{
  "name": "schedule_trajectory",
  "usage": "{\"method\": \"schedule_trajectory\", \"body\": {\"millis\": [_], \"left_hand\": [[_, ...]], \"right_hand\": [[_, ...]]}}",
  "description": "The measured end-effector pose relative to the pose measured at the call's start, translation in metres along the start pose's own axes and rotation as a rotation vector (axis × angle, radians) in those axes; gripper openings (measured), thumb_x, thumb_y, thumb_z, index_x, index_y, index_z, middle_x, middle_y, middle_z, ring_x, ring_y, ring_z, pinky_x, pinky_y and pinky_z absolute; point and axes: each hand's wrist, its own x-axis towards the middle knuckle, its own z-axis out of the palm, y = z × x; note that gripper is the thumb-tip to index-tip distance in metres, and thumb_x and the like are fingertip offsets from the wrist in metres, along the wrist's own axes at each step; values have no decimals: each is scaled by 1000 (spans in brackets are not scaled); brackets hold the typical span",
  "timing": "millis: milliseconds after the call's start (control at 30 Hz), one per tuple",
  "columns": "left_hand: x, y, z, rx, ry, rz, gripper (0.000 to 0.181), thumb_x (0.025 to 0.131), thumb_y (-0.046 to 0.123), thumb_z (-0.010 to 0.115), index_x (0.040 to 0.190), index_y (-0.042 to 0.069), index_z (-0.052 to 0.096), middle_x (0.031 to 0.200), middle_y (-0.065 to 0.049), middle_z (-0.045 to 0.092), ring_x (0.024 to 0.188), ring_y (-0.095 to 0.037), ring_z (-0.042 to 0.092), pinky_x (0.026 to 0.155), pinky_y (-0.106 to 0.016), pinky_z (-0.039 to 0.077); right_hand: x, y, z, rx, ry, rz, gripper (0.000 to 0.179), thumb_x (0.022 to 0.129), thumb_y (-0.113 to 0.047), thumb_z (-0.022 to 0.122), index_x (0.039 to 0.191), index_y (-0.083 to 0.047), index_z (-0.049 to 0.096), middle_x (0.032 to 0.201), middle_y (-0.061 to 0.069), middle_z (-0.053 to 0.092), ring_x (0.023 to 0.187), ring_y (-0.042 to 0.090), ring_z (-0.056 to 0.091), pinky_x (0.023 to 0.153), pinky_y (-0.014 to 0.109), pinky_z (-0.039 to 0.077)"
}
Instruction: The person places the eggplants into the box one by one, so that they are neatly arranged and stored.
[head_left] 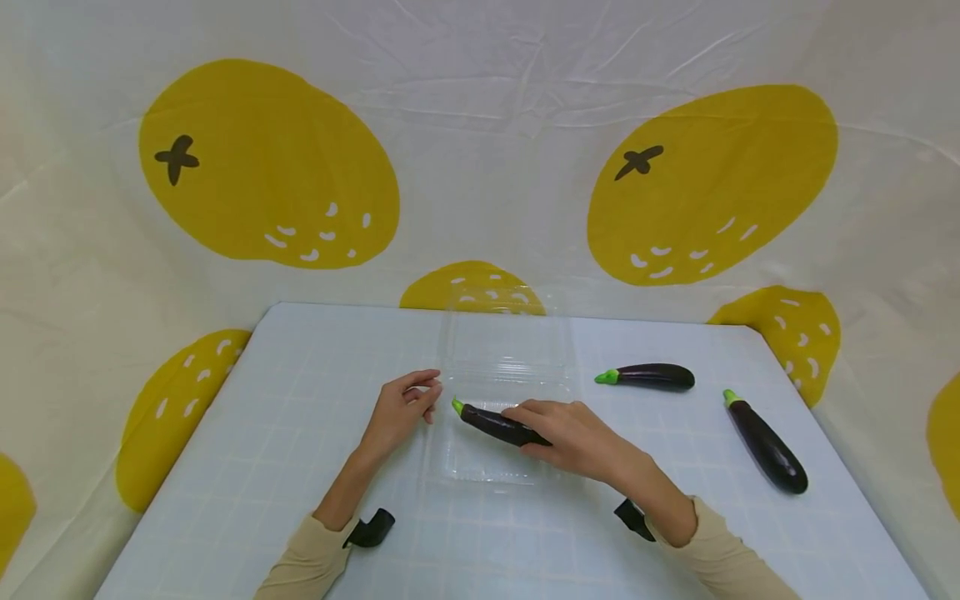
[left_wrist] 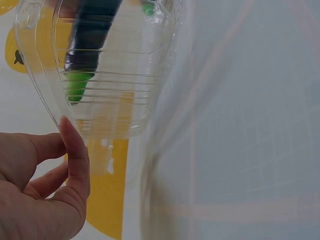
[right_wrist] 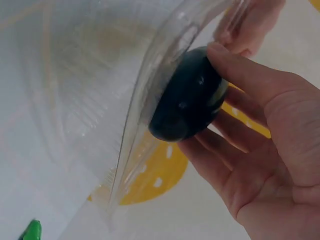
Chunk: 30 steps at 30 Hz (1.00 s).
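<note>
A clear plastic clamshell container (head_left: 465,467) lies open on the table, its lid (head_left: 506,342) folded back toward the far side. My right hand (head_left: 577,437) grips an eggplant (head_left: 491,423) over the container's base, its green stem pointing left. In the right wrist view, thumb and fingers curve around the blunt dark end of the eggplant (right_wrist: 187,100). My left hand (head_left: 401,408) is at the container's left side, fingers loosely bent. One of its fingertips (left_wrist: 65,122) appears to touch the container's rim in the left wrist view; nothing is held there.
Two more eggplants lie to the right: one (head_left: 652,377) sideways near the back, another (head_left: 768,450) slanted near the right edge. The table (head_left: 315,392) has a pale checked cover. A white curtain (head_left: 487,167) with yellow fruit prints hangs behind it.
</note>
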Motion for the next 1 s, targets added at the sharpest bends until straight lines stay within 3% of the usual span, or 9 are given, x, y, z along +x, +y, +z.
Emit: {"method": "schedule_trajectory", "body": {"millis": [600, 1000], "left_hand": [[-2, 0, 1, 10, 7, 7, 37, 100, 15, 70, 133, -2, 65, 108, -14, 68, 61, -20, 62, 66, -24, 53], [-1, -1, 1, 17, 13, 14, 37, 100, 14, 69, 133, -2, 65, 108, -13, 68, 62, -20, 62, 67, -26, 55]], "right_hand": [[-3, -3, 16, 157, -187, 26, 45, 95, -22, 76, 138, -14, 63, 130, 0, 68, 113, 15, 67, 92, 33, 56], [-4, 2, 22, 299, -265, 50, 45, 99, -23, 72, 142, -13, 61, 137, -1, 64, 125, 14, 61, 103, 34, 50]]}}
